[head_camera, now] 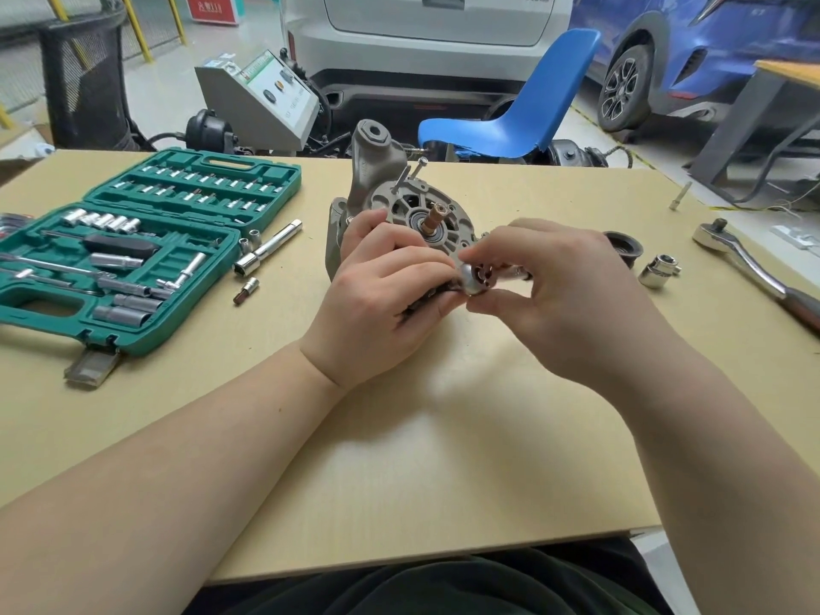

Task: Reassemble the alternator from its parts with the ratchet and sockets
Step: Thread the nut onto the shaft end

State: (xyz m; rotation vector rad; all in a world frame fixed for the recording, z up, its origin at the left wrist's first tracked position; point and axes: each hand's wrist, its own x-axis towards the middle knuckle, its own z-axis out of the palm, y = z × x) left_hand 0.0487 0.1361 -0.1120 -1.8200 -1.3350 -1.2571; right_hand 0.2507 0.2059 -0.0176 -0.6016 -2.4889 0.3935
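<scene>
Both hands meet just in front of the alternator (399,206), which stands on the tan table (443,437) with its shaft end tilted up toward me and two long bolts (410,173) sticking out of its upper rim. My right hand (554,295) has its fingers and thumb curled, pinching a small chrome socket (472,279) whose open mouth faces me. My left hand (381,299) is curled too, gripping a dark part (426,299) pressed against that socket; I can't make out what the part is under my fingers. Well off to the right lies the ratchet (750,264), untouched, with a loose socket (659,270) and a black cap (623,248) between it and my right hand. On my left the green socket case (133,246) sits open, an extension bar (268,248) and a few stray sockets (246,289) just beside it. A lone bolt (680,195) stands near the far right edge
</scene>
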